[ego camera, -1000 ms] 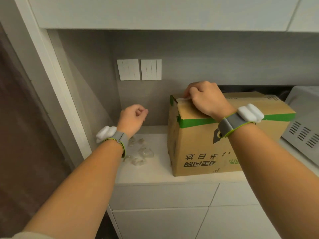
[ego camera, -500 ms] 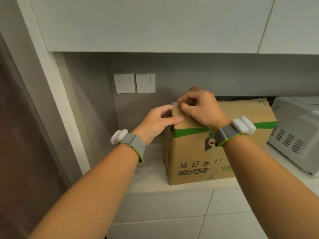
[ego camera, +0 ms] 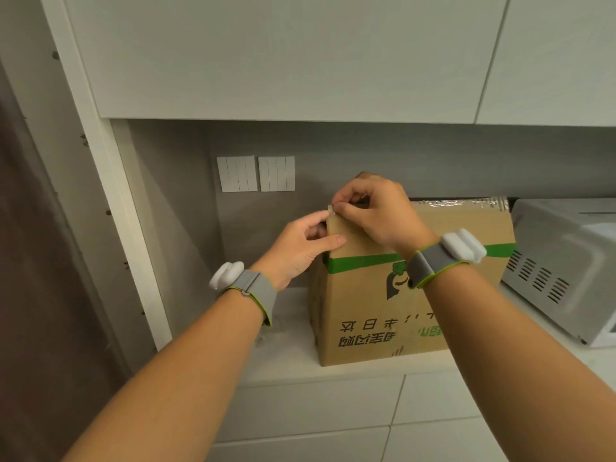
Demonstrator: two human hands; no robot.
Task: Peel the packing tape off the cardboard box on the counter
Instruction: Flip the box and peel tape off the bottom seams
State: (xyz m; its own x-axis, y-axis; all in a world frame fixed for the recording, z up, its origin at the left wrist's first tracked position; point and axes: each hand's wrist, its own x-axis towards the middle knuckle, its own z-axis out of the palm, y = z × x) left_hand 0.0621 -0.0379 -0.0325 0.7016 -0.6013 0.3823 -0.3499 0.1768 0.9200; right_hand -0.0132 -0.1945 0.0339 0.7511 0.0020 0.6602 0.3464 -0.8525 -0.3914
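Tape [ego camera: 330,207] sits at the top left corner of the box [ego camera: 383,305] on the tabletop [ego camera: 286,365], its loose end pinched by the right hand [ego camera: 373,211], its strip apparently running rightward along the top edge, while the left hand [ego camera: 305,243] grips that corner.

Tan-brown cardboard box [ego camera: 366,315], banded in bright green near its top at 3 o'clock of centre, printed with dark and green characters lower down. Grey wrist straps [ego camera: 258,290] edged lime green, each topped with a white module. White cabinets [ego camera: 266,55] at 12 o'clock; pale grey wall [ego camera: 400,155]; white switch plates [ego camera: 256,174] at 10 o'clock.
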